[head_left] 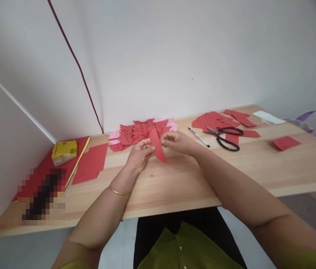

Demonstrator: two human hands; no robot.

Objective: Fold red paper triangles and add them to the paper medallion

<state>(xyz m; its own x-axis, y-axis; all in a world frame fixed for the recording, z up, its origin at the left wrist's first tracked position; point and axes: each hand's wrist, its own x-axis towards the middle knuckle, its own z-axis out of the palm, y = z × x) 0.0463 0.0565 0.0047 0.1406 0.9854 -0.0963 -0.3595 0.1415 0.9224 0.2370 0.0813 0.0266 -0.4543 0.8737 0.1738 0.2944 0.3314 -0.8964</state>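
A strip of red paper (158,146) is held up over the middle of the table, slanting down to a pointed lower end. My left hand (141,154) pinches its left edge between thumb and fingers. On the strip's right side my right hand (175,142) has its fingers curled together beside the edge; whether they grip the paper is hard to make out. Just behind both hands lies a pile of folded red paper pieces (131,133), with pink paper pieces (115,137) showing at its sides.
Black-handled scissors (226,136) rest on red paper cutouts (212,121) at the right, beside a pen (198,137). A folded red paper (285,143) lies farther right. On the left are red sheets (90,163) and a yellow packet (64,151). A wall (174,56) stands behind the table.
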